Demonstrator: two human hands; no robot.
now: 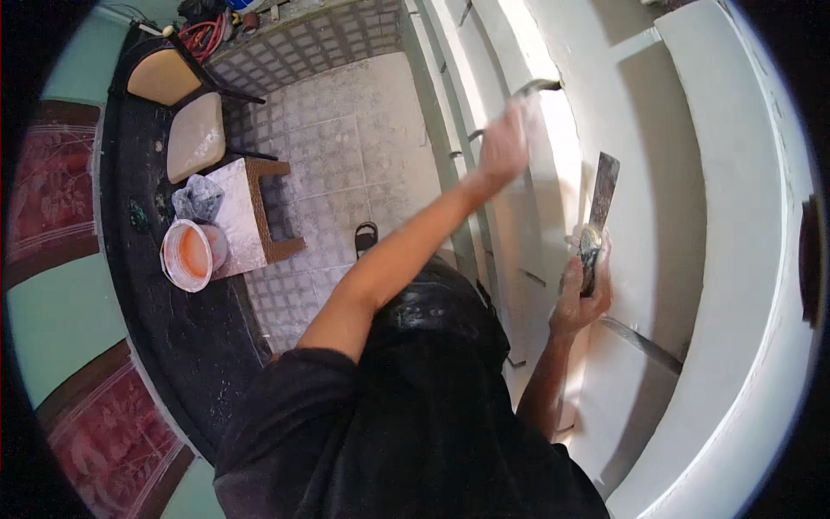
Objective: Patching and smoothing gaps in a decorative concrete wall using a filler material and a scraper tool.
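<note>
My left hand (506,143) is raised across my body to a white stepped wall (553,156). Motion smears its fingers, so whether they grip anything is unclear. Close by its fingertips is a grey, curved strip (538,86) in a gap of the wall; I cannot tell if they touch. My right hand (584,290), dusted with white, is closed around the handle of a putty knife (605,190). The knife's flat, stained metal blade points up, away from me, in front of the white surface.
A white bucket (187,256) with orange inside stands at the left by a crumpled plastic bag (198,199) and a small brown-legged table (246,212). Behind is a dusty chair (195,137). The tiled floor (328,156) has white dust. A white ledge (752,216) curves along the right.
</note>
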